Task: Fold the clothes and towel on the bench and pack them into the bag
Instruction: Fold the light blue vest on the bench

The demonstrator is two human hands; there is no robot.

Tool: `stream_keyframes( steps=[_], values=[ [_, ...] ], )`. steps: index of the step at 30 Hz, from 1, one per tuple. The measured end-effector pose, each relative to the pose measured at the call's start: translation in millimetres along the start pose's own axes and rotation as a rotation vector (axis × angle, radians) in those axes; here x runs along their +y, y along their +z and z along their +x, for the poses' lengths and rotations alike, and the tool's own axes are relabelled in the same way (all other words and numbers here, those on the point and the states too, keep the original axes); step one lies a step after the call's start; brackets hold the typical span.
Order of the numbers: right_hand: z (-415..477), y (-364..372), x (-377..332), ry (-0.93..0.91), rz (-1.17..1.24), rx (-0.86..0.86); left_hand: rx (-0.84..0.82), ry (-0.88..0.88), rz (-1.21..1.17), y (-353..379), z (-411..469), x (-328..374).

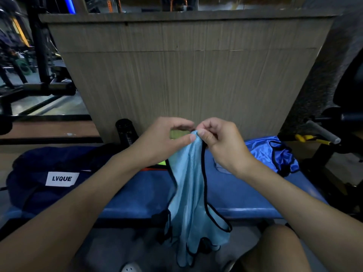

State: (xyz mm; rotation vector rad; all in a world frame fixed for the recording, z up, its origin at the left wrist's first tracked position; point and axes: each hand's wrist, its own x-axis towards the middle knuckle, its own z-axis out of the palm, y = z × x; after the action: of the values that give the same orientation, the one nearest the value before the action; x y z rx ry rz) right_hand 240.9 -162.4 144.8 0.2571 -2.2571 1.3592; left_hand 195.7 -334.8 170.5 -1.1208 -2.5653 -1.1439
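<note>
Your view is dim and blue-tinged, its corners nearly black. A soft sheen runs along the front edge of the padded blue bench (245, 210) (also on the crumpled glossy royal-blue garment (261, 152)). Wide-angle distortion bows the frame's edges.

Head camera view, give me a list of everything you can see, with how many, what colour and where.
light blue vest: one, black trim, held up at centre, hanging in front of the bench
royal blue garment: one, black trim, crumpled on the bench's right end
bag: one, navy with white LVQUE label, at the bench's left end
bench: one, blue padded, across the middle
bottle: one, black, behind the bench, left of centre
wooden panel: one, beige, behind the bench
gym frame: one, black, far left
left hand: one, pinches the vest's top
right hand: one, pinches the vest's top
</note>
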Motion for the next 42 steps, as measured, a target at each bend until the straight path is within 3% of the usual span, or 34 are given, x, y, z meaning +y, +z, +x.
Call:
stream_keyframes(
  steps=[4, 8, 12, 17, 21, 25, 31, 36, 42],
  values=[
    [-2.1, -3.6, 2.2, -0.001, 0.124, 0.043, 0.145, -0.038, -0.18, 8.3, 6.7, 4.2],
    [-9.6, -2.3, 12.0, 0.067, 0.241, -0.023, 0.188, -0.038, -0.148, 11.2, 11.2, 9.2],
    [-26.1, 6.5, 40.3, 0.167, 0.033, -0.17, 0.251, -0.051, -0.281, 4.7, 14.8, 10.6],
    [-36.3, 10.6, 71.2, 0.22, -0.124, -0.233, 0.294, 0.014, -0.242, -10.2, 15.8, 8.1],
    [-34.5, 10.6, 73.5, 0.212, -0.14, -0.198, 0.276, -0.016, -0.127, -16.0, 15.2, 1.2],
    [-29.6, 7.0, 63.1, 0.169, -0.007, -0.135, 0.207, -0.091, -0.116, -17.4, 16.1, -3.2],
    [-39.5, 17.8, 60.6, 0.082, 0.036, -0.323, 0.071, 0.055, -0.135, -24.6, 15.8, 17.7],
    [-45.5, 28.6, 58.7, 0.036, 0.07, -0.399, 0.07, 0.123, -0.191, -30.7, 13.3, 16.7],
    [-49.2, 23.4, 62.8, 0.149, 0.092, -0.326, 0.147, 0.106, -0.231, -42.6, 9.6, 5.5]
  ],
)
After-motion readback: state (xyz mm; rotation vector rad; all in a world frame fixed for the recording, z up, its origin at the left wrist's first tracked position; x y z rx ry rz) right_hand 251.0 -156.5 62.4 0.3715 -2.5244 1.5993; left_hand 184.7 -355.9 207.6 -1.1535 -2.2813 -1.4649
